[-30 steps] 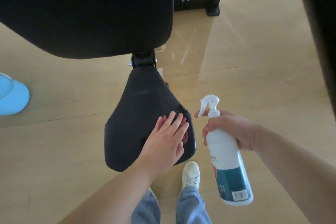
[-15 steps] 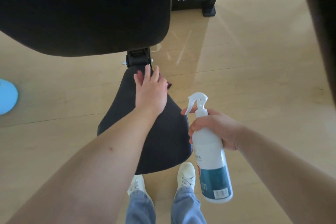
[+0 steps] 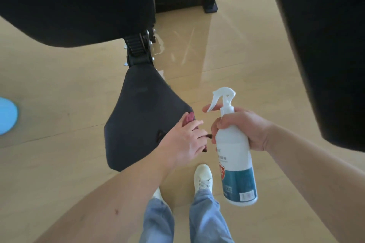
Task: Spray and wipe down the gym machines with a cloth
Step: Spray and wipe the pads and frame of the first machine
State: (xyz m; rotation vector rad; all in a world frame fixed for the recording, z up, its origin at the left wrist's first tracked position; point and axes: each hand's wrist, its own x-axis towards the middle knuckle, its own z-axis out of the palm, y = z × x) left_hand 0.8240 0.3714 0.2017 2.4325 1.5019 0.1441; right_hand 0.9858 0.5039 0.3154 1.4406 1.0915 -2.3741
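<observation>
Centrally, cloth [image 3: 189, 120]: dark red, bunched on the right edge of the seat pad [image 3: 144, 116], mostly under the left hand [image 3: 183, 142].
left hand: fingers spread and fairly straight, pressing the cloth against the pad.
seat pad: black, wedge-shaped, middle of the frame.
spray bottle [image 3: 235, 156]: white with a teal label, just right of the cloth, nozzle pointing left.
right hand [image 3: 244, 127]: wrapped round the bottle's neck, forefinger at the trigger.
back pad [image 3: 75, 2]: black, upper left.
floor [image 3: 246, 55]: pale wood; white shoes [image 3: 203, 176] at lower centre.
</observation>
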